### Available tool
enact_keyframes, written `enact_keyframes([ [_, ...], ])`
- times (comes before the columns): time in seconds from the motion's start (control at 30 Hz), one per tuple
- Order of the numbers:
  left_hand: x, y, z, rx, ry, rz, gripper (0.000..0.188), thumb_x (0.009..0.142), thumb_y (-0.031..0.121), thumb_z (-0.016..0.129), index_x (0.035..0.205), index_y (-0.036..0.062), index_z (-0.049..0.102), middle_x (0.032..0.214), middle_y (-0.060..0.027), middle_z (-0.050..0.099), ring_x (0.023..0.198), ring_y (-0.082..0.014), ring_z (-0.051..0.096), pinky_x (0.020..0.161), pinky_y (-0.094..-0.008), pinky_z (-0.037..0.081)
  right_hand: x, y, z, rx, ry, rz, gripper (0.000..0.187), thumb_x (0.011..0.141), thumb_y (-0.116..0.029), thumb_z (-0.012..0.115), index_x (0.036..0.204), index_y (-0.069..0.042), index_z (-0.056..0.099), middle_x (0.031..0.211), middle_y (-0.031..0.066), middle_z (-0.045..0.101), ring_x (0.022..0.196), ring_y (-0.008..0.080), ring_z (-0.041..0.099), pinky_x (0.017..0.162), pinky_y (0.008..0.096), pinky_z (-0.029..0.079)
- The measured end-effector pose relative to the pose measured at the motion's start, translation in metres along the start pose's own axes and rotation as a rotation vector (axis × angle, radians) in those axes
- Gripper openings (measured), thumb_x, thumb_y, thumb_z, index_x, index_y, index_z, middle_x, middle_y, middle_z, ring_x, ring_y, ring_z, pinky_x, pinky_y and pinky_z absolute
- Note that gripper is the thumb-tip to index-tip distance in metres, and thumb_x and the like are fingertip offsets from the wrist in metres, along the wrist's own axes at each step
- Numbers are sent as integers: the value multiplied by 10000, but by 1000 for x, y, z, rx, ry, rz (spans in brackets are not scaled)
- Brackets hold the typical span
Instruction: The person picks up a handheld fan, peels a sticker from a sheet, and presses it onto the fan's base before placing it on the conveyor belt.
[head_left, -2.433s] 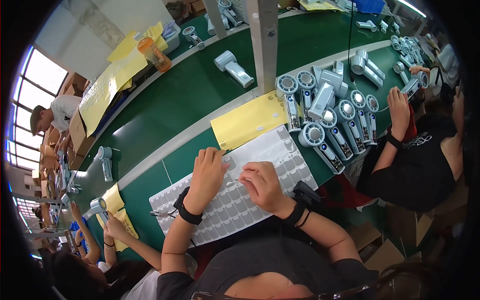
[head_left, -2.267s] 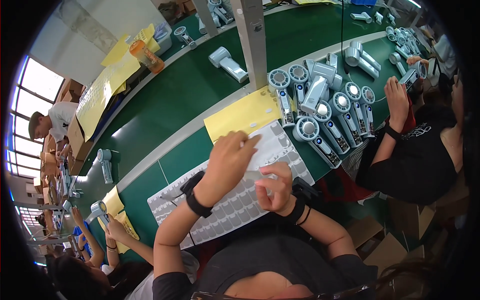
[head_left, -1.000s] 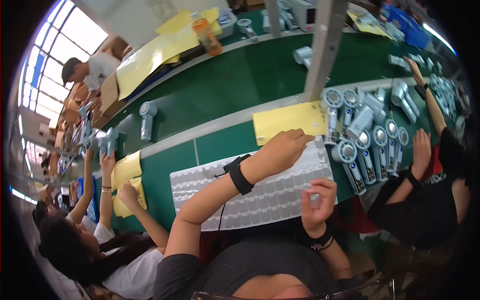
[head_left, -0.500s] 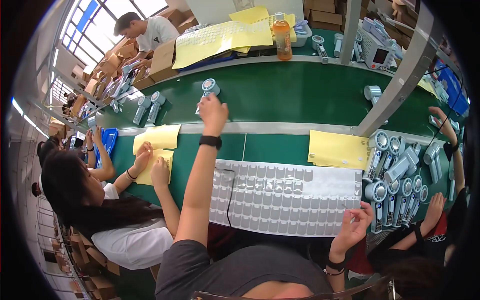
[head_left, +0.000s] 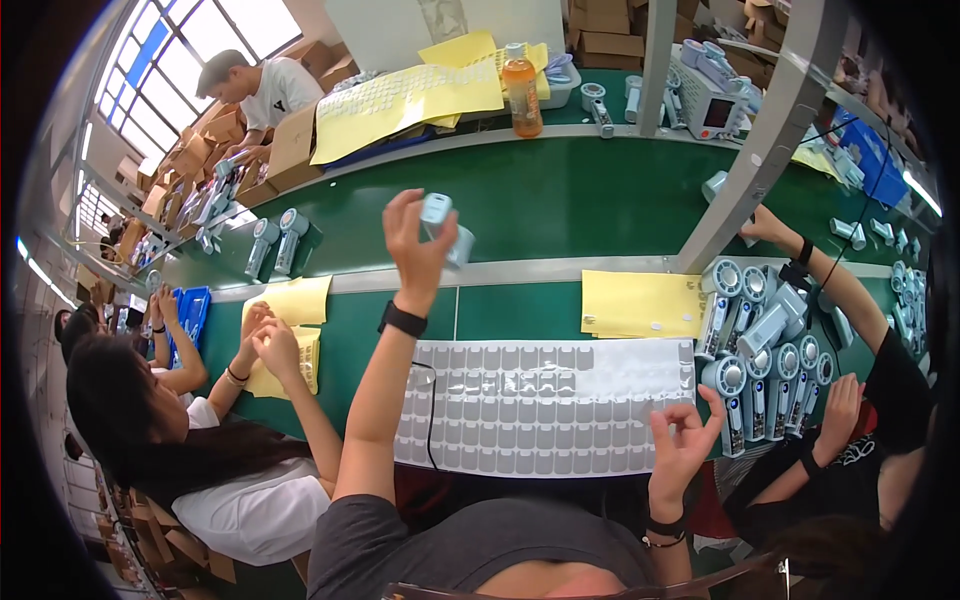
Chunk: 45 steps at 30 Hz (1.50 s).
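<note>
Over the green conveyor belt, my left hand [head_left: 415, 245] is closed around a light blue handheld fan [head_left: 436, 209], lifted and tilted with its handle end up. Part of the fan is hidden by my fingers. My right hand [head_left: 682, 445] hovers at the right end of a white sheet [head_left: 640, 372] with rows of grey rounded stickers [head_left: 525, 410]. Its thumb and index finger are pinched together; whatever is between them is too small to make out. A black cord [head_left: 432, 410] lies across the sheet's left part.
Several fans [head_left: 760, 365] crowd the table right of the sheet. Yellow paper sheets [head_left: 640, 303] lie behind it. Two fans [head_left: 288, 240] stand on the belt at left. A metal post [head_left: 765, 130] rises at right. Co-workers' arms [head_left: 850, 290] work on both sides.
My left hand has raised the fan off the belt and turned it over. My right hand has shifted slightly left over the sheet. The right co-worker's arm has reached to a fan on the belt.
</note>
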<state>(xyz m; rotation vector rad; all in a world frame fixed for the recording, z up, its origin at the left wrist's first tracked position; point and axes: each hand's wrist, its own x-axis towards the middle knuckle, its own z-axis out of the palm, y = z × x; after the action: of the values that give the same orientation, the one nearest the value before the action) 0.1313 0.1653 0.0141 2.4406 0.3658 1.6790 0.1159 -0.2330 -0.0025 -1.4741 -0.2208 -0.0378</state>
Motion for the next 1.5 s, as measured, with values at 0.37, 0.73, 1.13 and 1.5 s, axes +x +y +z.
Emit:
enact_keyframes([
  [0.37, -53, 186, -4, -844, -263, 172, 625, 739, -42, 751, 1234, 32, 376, 1136, -208, 538, 1013, -315, 586, 928, -449, 503, 38, -70, 33, 548, -284, 371, 455, 800, 85, 671, 1125, -74, 395, 835, 34, 587, 778, 81, 538, 744, 208, 419],
  [0.73, -67, 204, -9, -816, -237, 226, 712, 668, -38, 780, 1252, -7, 373, 1132, -228, 510, 989, -353, 552, 887, -491, 482, 45, -76, 34, 438, -320, 301, 479, 769, 98, 706, 1045, -100, 369, 790, 34, 601, 723, 64, 545, 685, 191, 430],
  [1.13, -66, 206, -8, -770, -198, 228, 679, 688, -15, 776, 1246, -1, 390, 1112, -217, 521, 961, -329, 552, 886, -494, 485, 46, -75, 36, 373, -321, 266, 496, 762, 91, 728, 1048, -97, 369, 766, 22, 603, 695, 44, 534, 655, 177, 417],
  [1.5, -67, 205, -9, -750, -193, 234, 694, 664, -25, 773, 1250, -23, 400, 1109, -217, 520, 957, -350, 547, 870, -512, 483, 46, -73, 38, 297, -309, 200, 489, 760, 80, 737, 1041, -88, 374, 770, 27, 610, 699, 44, 533, 656, 178, 417],
])
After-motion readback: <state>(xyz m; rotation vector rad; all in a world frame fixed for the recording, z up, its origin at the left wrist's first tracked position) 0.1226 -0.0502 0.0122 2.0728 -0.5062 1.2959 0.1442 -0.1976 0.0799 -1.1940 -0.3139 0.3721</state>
